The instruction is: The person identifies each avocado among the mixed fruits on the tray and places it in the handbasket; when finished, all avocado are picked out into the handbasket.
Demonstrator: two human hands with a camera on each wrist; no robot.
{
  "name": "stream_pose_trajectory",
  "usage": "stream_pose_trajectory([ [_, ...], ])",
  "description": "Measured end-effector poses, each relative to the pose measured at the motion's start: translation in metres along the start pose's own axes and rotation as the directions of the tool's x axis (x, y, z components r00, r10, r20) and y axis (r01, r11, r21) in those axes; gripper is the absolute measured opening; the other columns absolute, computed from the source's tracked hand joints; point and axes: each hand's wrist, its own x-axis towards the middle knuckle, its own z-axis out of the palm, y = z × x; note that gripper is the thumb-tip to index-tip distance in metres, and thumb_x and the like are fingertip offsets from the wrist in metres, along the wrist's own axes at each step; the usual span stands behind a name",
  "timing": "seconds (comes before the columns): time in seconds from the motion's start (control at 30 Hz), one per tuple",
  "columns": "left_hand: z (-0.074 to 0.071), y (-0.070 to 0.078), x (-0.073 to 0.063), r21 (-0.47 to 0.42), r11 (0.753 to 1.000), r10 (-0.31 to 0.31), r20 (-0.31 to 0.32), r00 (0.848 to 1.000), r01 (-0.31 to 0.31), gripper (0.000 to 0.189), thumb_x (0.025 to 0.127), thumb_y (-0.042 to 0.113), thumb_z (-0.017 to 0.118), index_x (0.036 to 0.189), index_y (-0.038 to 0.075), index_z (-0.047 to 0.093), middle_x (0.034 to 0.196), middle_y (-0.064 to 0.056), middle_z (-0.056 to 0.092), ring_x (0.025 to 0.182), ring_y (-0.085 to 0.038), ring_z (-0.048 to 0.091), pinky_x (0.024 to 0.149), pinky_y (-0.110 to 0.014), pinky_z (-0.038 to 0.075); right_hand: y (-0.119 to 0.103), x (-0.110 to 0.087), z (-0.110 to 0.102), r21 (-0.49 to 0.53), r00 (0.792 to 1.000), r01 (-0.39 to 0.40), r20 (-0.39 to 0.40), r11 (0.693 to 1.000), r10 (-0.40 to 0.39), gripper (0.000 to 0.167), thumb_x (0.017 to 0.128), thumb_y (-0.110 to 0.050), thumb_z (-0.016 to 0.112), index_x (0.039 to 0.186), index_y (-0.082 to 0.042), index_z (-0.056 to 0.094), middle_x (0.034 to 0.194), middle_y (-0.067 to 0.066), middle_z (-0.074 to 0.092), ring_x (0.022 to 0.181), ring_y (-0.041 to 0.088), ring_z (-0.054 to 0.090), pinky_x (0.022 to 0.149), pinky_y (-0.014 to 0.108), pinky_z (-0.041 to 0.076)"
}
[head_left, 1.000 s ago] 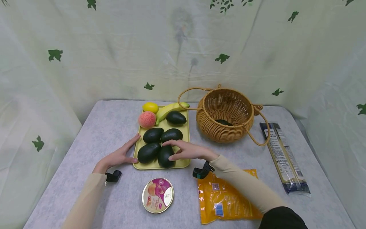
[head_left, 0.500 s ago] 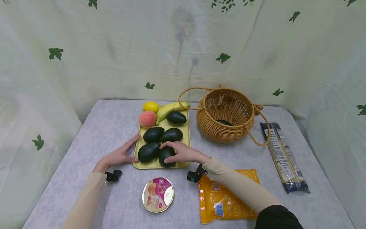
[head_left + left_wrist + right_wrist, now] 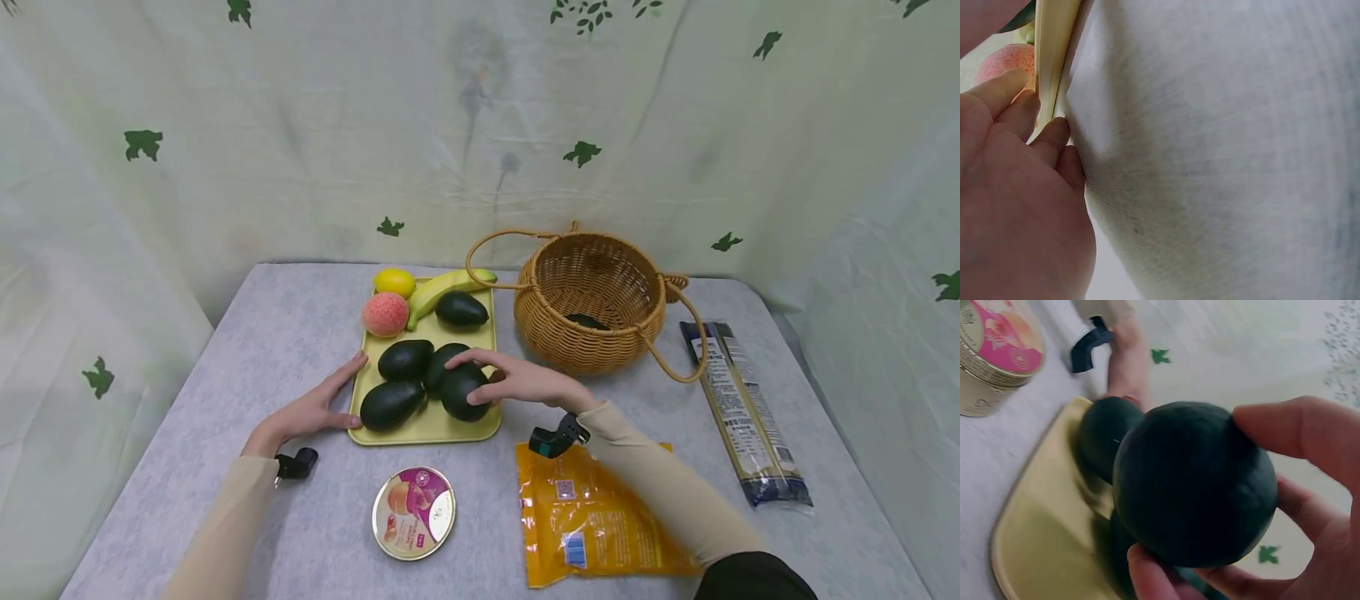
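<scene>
My right hand (image 3: 525,382) grips a dark green avocado (image 3: 463,393) over the right front part of the yellow tray (image 3: 450,431). In the right wrist view, fingers and thumb curve round this avocado (image 3: 1191,484). Beneath and beside it on the tray lie several more, among them one avocado (image 3: 390,406) at the front left. With its fingers spread, my left hand (image 3: 318,408) rests against the tray's left edge. The left wrist view has these fingertips at the tray's side wall (image 3: 1054,56). At the tray's back are a peach (image 3: 386,314), a lemon (image 3: 394,282) and a banana (image 3: 438,292).
A wicker basket (image 3: 540,337) stands right of the tray, a dark object (image 3: 587,321) inside it and one handle reaching over the tray's corner. A round tin (image 3: 414,512) sits in front. Under my right forearm lies an orange packet (image 3: 592,533); a long noodle-like packet (image 3: 746,412) is far right.
My right hand has closed round the front right avocado and lifted it, moving right and back. The neighbouring avocados have shifted slightly. My left hand has stayed at the tray.
</scene>
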Motion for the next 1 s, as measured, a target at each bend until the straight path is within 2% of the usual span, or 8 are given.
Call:
stream_pose_trajectory([
  [0.1, 0.0, 0.0, 0.0, 0.002, 1.0, -0.001, 0.001, 1.0, 0.001, 0.098, 0.081, 0.017, 0.077, 0.155, 0.011, 0.012, 0.159, -0.014, -0.001, 0.143, -0.037, -0.006, 0.108, -0.063, -0.001, 0.0, -0.009, -0.011, 0.004, 0.999, 0.028, -0.038, 1.0, -0.028, 0.047, 0.092, -0.028, 0.064, 0.137, -0.03, 0.049, 0.135, 0.001, 0.043, 0.116, 0.024, 0.046, 0.083, 0.039, 0.052],
  [0.27, 0.0, 0.0, 0.0, 0.007, 1.0, -0.007, 0.002, 1.0, 0.007, 0.098, 0.081, 0.018, 0.076, 0.155, 0.011, 0.011, 0.159, -0.014, -0.002, 0.143, -0.037, -0.006, 0.108, -0.064, -0.001, -0.002, -0.026, -0.029, 0.094, 0.991, 0.078, -0.114, 0.992, -0.067, 0.049, 0.093, -0.021, 0.062, 0.139, -0.024, 0.047, 0.134, 0.007, 0.046, 0.113, 0.029, 0.052, 0.085, 0.042, 0.051],
  [0.53, -0.001, 0.0, 0.0, 0.012, 1.0, -0.01, -0.001, 1.0, 0.01, 0.098, 0.081, 0.018, 0.077, 0.155, 0.012, 0.012, 0.16, -0.013, -0.001, 0.143, -0.037, -0.005, 0.108, -0.063, -0.001, -0.014, -0.049, -0.054, 0.271, 0.966, 0.136, -0.251, 0.953, -0.066, 0.052, 0.093, -0.012, 0.06, 0.141, -0.02, 0.043, 0.144, 0.009, 0.038, 0.122, 0.032, 0.046, 0.093, 0.044, 0.046],
  [0.7, 0.0, -0.001, 0.001, 0.011, 1.0, -0.016, -0.002, 1.0, 0.016, 0.098, 0.081, 0.019, 0.077, 0.155, 0.013, 0.012, 0.16, -0.013, -0.001, 0.143, -0.037, -0.005, 0.108, -0.064, -0.001, -0.021, -0.062, -0.069, 0.259, 0.941, 0.164, -0.33, 0.952, -0.073, 0.052, 0.093, -0.013, 0.058, 0.141, -0.023, 0.043, 0.148, 0.008, 0.031, 0.125, 0.034, 0.043, 0.095, 0.047, 0.044],
  [1.0, 0.0, -0.001, 0.001, 0.012, 1.0, -0.021, -0.004, 1.0, 0.021, 0.098, 0.081, 0.019, 0.076, 0.155, 0.013, 0.012, 0.16, -0.013, -0.001, 0.143, -0.037, -0.005, 0.108, -0.063, -0.001, -0.034, -0.087, -0.1, 0.24, 0.89, 0.242, -0.441, 0.94, -0.116, 0.051, 0.096, -0.007, 0.052, 0.143, -0.026, 0.042, 0.15, 0.009, 0.026, 0.123, 0.035, 0.042, 0.09, 0.038, 0.049],
])
